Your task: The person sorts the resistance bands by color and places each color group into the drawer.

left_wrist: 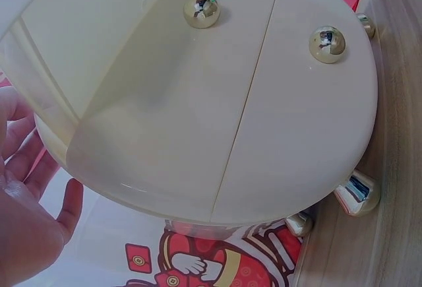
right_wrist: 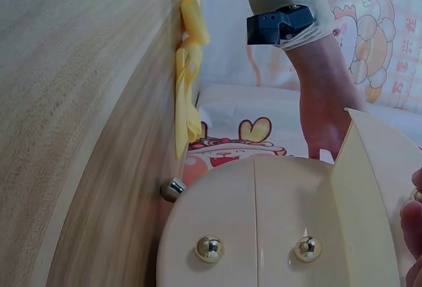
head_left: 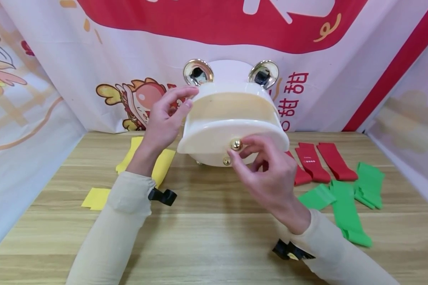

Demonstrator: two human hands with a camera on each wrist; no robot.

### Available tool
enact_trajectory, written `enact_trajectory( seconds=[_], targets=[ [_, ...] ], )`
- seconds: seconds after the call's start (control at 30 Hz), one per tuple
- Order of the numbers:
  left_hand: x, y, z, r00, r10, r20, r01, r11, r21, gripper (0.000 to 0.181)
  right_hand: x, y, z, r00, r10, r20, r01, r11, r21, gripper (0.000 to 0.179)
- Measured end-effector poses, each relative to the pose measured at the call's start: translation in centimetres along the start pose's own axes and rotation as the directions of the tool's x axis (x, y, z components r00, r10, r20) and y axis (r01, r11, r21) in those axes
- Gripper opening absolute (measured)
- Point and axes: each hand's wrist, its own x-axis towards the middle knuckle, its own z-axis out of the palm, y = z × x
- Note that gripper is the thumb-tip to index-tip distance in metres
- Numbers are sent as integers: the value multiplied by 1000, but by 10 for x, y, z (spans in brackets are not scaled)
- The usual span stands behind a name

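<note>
A cream rounded box with shiny gold knobs and two gold, ear-like rounds on top stands on the table. Its upper front flap is tilted out, and a gap shows behind it. My right hand pinches the flap's gold knob between thumb and index finger. Below it sits another gold knob. My left hand is at the box's upper left edge, its fingers loosely spread. In the left wrist view, two closed panels with a gold knob show under the flap.
Yellow bands lie left of the box. To the right are several red bands and green bands. A printed curtain hangs right behind the box. Short gold feet support the box on the wooden table.
</note>
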Motion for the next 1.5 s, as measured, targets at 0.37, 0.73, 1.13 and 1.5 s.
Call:
enact_trajectory(
  seconds=[0.37, 0.73, 1.13, 1.5],
  targets=[
    [-1, 2, -2, 1000, 4, -2, -4, 1000, -9, 30, -2, 10, -24, 998, -47, 34, 46, 999, 25, 48],
    [-2, -1, 1, 1000, 4, -10, -4, 1000, 3, 30, 0, 37, -72, 999, 47, -11, -46, 998, 43, 49],
    [0, 2, -1, 1000, -9, -8, 9, 1000, -7, 31, 3, 89, -117, 973, 229, 9, -229, 964, 137, 32],
    [0, 1, 0, 1000, 2, -6, -2, 1000, -4, 31, -7, 137, -145, 841, 486, 239, -480, 873, -87, 38]
  ],
)
